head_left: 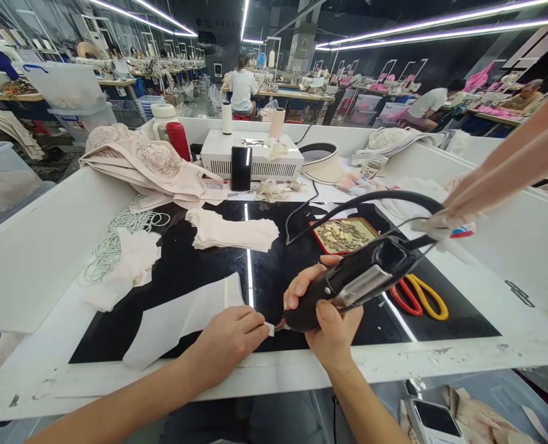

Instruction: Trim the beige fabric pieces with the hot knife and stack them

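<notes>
My left hand (231, 338) is closed on the end of a white fabric piece (190, 311), pinching it near the front edge of the black work surface. The rest of the piece lies flat to the left. My right hand (332, 327) is wrapped round a black corded hand tool (348, 287) with a metal lever along its side. The tool's narrow tip points left and is at the small fabric end beside my left fingers; whether it touches cannot be made out. A pink fabric strip (500, 154) is tied to its cable end.
Ahead lies a stack of cream fabric pieces (232, 229), with green cord (121, 237) to the left. A tray of seeds and shells (345, 234) sits behind the tool, scissors (419, 297) to its right. A phone (241, 168) leans against a white box (274, 163).
</notes>
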`<state>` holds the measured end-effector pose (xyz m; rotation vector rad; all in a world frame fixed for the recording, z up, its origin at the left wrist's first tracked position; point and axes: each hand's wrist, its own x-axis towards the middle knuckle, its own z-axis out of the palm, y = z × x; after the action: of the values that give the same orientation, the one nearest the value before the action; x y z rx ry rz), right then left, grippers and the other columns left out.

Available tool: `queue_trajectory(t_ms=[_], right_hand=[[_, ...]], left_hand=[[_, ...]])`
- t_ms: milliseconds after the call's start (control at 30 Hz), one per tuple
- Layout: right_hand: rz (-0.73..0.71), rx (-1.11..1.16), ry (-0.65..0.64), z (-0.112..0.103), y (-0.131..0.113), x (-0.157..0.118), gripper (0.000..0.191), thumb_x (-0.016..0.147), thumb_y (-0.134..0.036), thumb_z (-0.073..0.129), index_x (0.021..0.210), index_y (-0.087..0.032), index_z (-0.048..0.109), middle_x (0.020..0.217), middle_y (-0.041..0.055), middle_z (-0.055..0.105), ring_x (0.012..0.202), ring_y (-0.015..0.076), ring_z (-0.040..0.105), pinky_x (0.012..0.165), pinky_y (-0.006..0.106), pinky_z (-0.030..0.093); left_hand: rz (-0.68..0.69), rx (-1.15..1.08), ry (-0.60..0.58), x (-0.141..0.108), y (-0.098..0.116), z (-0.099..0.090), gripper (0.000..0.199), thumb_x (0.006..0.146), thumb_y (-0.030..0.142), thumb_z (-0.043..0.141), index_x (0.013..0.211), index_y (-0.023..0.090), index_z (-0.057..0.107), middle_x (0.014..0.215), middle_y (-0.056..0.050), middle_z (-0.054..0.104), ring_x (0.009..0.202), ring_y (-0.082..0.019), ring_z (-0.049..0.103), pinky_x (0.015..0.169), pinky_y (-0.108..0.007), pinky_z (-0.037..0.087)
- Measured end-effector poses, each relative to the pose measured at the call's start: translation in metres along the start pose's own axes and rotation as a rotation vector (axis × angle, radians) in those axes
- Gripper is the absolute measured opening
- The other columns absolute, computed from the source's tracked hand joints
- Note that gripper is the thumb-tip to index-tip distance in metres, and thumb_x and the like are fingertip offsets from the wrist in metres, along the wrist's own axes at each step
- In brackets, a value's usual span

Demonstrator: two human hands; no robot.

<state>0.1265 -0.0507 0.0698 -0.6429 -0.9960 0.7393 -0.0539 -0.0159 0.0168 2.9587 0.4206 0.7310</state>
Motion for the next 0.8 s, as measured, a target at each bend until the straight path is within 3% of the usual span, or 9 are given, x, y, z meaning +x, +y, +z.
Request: queue_trajectory(t_ms=[467,800], right_hand=[[0.008,-0.023,-0.016,-0.001,-0.001,-0.007,0.04,0.094,-0.038,0.074,0.128,-0.03,0.055,0.085,-0.0029,0.064,0.063,0.0143,0.063,0.056,0.03,0.054],[0.008,-0.03,-0.013,0.0,-0.004,-0.007,0.041,0.092,-0.037,0.076,0.128,-0.031,0.058,0.083,-0.003,0.063,0.063,0.0145,0.063,0.057,0.03,0.055]], left_hand=[[0.003,-0.034,0.004,-0.004,-0.007,0.001,0.015,0.107,0.009,0.051,0.106,0.015,0.064,0.092,-0.003,0.068,0.085,-0.018,0.064,0.077,-0.032,0.055],[-0.054,-0.084,0.016,-0.019,-0.024,-0.013,0.016,0.106,0.009,0.053,0.101,0.017,0.067,0.096,-0.004,0.07,0.088,-0.017,0.064,0.079,-0.03,0.054]])
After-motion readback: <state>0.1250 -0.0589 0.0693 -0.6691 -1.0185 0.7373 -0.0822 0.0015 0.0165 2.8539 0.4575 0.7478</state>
